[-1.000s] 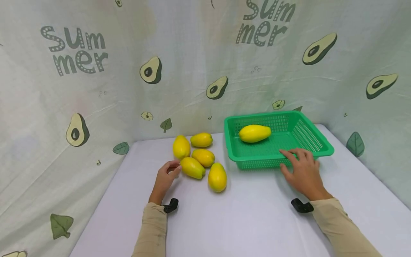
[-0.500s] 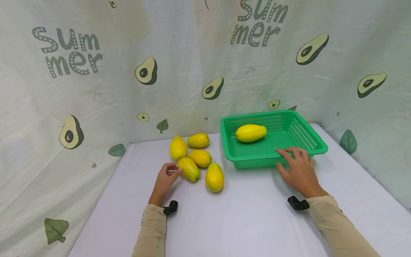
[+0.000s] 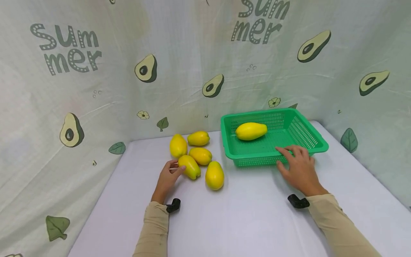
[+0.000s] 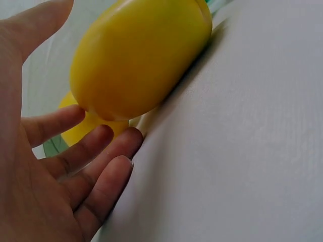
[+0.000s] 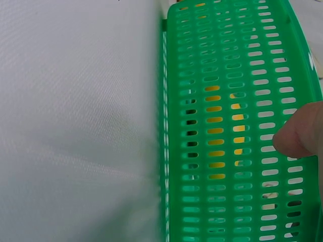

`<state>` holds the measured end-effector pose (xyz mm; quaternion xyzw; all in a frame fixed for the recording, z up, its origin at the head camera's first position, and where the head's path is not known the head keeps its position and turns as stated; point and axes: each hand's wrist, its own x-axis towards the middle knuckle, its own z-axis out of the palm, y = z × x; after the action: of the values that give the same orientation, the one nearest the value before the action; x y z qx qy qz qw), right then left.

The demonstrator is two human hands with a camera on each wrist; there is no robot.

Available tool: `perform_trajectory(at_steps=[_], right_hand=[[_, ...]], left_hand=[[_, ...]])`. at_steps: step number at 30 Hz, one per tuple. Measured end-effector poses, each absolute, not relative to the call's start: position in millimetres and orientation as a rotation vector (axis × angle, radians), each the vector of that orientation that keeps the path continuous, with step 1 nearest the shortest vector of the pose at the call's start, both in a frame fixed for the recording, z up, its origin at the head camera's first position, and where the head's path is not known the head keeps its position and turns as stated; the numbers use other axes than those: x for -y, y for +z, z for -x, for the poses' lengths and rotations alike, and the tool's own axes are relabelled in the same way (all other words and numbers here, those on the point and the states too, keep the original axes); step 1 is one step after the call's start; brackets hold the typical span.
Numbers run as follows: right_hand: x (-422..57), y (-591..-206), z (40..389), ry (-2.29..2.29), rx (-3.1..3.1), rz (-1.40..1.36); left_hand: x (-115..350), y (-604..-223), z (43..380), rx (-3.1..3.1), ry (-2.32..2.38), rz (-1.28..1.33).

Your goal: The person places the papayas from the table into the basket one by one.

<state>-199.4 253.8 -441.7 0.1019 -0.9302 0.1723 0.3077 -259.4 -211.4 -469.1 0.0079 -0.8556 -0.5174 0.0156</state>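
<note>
Green basket (image 3: 257, 156): eleven o'clock from the right hand (image 3: 300, 171), which clamps its rim.
Left hand (image 3: 167, 177): fingers apart, nothing gripped!
Nearest yellow fruit (image 3: 190, 167): two o'clock from that hand; looks firm, slick; cup its middle!

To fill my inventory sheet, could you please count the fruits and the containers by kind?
Yellow papayas: 6 (5 on the table, 1 in the basket)
Green basket: 1
Total: 7
</note>
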Motion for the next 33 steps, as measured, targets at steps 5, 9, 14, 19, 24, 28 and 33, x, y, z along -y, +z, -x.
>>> perform_trajectory(at_steps=[5,9,14,19,24,28,33], right_hand=[[-252,-441,201,0.455,2.468,-0.276],[-252,-442,201,0.457,2.473,-0.275],[-253,-442,200,0.461,2.481,-0.273],[-253,-444,198,0.465,2.469,-0.274],[-251,-445,197,0.468,2.471,-0.273],[-252,-444,197,0.471,2.468,-0.275],[-252,-442,200,0.478,2.446,-0.293]], left_hand=[[212,-471,258,2.671,-1.598,-0.032],[210,-467,257,2.689,-1.617,-0.046],[206,-465,256,2.714,-1.639,-0.078],[203,-462,257,2.764,-1.584,-0.103],[202,-461,259,2.776,-1.551,-0.113],[201,-462,262,2.801,-1.544,-0.120],[198,-462,263,2.814,-1.531,-0.135]])
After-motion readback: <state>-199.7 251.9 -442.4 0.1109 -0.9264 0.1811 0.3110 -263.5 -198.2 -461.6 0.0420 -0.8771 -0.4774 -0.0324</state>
